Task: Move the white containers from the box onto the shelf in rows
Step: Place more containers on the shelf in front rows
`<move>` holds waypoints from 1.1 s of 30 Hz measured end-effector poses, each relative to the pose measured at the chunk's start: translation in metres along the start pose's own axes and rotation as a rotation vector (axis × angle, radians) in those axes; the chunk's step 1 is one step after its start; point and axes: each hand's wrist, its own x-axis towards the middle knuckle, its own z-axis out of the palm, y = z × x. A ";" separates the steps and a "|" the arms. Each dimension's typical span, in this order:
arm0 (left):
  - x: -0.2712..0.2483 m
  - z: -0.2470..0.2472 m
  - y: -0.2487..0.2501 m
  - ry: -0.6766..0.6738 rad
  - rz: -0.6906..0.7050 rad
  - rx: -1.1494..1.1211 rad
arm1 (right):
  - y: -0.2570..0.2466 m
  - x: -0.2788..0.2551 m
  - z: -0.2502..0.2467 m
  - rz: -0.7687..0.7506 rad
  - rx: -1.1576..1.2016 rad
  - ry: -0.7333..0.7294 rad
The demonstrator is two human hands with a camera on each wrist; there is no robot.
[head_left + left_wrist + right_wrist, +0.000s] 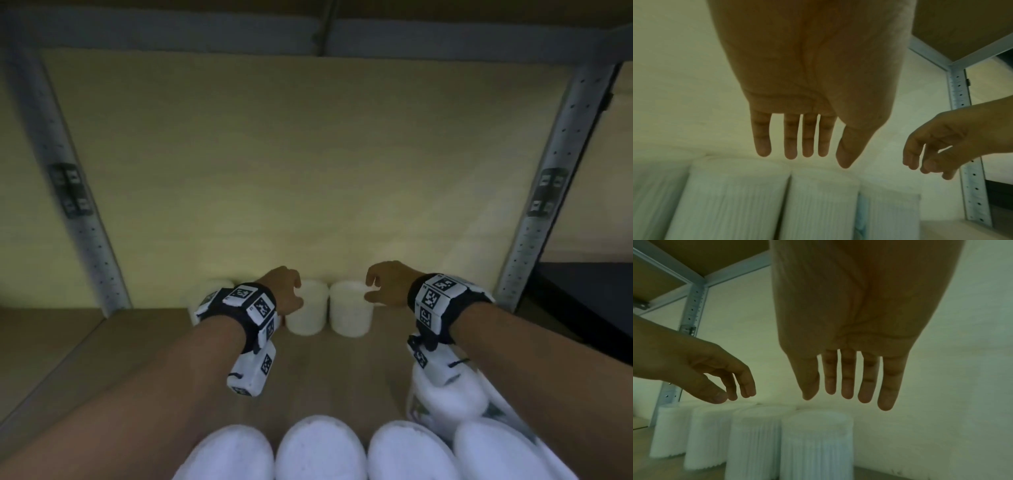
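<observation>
Several white ribbed containers stand in a row at the back of the shelf [335,370], against the wall. Two of them [306,307] [350,308] show between my hands in the head view. My left hand [291,291] hovers just above and left of the first one, fingers relaxed and holding nothing [795,151]. My right hand [380,284] hovers beside the second one, also loose and holding nothing [849,394]. The right wrist view shows the row of containers [816,444] below the fingertips. More white containers [320,448] sit close below the camera at the bottom edge.
Grey perforated metal uprights [82,222] [537,212] frame the shelf bay on both sides. A shelf board [694,259] hangs overhead. Bare wooden shelf surface lies to the right of the row and in front of it. A dark surface [589,294] lies beyond the right upright.
</observation>
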 end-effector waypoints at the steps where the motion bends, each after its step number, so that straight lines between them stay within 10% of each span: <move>1: 0.005 0.001 -0.004 0.011 -0.002 -0.005 | -0.004 0.008 0.001 -0.002 -0.012 -0.006; 33: 0.053 0.028 0.003 0.118 0.030 0.017 | -0.022 0.056 0.019 0.012 -0.217 -0.048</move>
